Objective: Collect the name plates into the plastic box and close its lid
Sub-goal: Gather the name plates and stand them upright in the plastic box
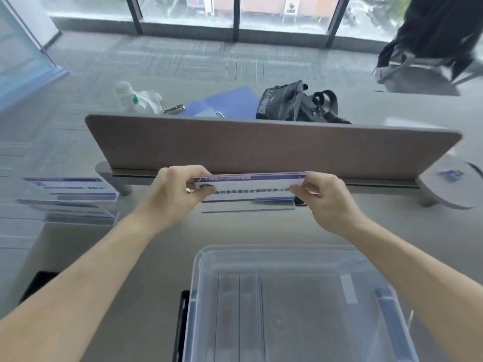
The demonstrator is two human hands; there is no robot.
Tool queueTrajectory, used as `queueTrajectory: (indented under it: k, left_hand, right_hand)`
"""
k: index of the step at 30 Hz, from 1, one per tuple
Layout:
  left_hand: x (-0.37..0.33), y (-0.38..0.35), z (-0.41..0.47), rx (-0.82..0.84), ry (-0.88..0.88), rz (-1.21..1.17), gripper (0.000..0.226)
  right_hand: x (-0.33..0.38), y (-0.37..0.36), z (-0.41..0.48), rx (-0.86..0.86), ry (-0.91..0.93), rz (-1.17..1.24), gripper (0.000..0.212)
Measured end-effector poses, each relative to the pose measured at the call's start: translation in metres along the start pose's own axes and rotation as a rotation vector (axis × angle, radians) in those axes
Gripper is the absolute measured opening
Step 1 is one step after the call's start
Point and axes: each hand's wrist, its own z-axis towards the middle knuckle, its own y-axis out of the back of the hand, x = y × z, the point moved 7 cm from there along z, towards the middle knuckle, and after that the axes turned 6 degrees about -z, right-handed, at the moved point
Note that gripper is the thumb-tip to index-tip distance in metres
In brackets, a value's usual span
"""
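A clear acrylic name plate (251,188) with a purple top strip and dark lettering is held just above the desk, in front of the brown divider. My left hand (175,194) grips its left end and my right hand (324,202) grips its right end. Close to me stands the clear plastic box (198,259), open, with clear acrylic pieces lying flat on its bottom. Another name plate (70,190) stands at the left on a stack of similar clear plates (78,216). No lid is visible.
The brown divider panel (261,145) runs across the desk. Behind it lie a black bag (290,103), a blue folder (227,101) and a plastic bottle (125,95). A round side table (449,186) is at the right, and a chair with dark clothing (433,40) far right.
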Motion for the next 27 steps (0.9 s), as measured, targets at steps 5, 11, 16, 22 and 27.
queueTrajectory:
  k: [5, 11, 16, 22, 27]
  left_hand:
    - [-0.095, 0.060, -0.018, -0.029, -0.130, 0.050, 0.007]
    - [-0.189, 0.081, -0.071, 0.042, -0.343, 0.598, 0.012]
    - [-0.236, 0.024, -0.108, 0.367, -0.318, 0.448, 0.014]
    - [-0.244, -0.023, -0.124, 0.323, -0.156, 0.300, 0.023]
    - [-0.233, -0.074, -0.136, 0.181, 0.115, 0.197, 0.041]
  right_hand:
    - [0.050, 0.068, -0.043, -0.113, 0.055, 0.124, 0.038]
    - [0.089, 0.115, -0.125, -0.143, 0.132, 0.095, 0.032]
    - [0.102, 0.133, -0.174, -0.104, 0.241, -0.049, 0.033]
    - [0.023, 0.122, -0.201, -0.328, -0.138, 0.346, 0.025]
    - [-0.028, 0.009, -0.237, 0.105, -0.593, 0.718, 0.030]
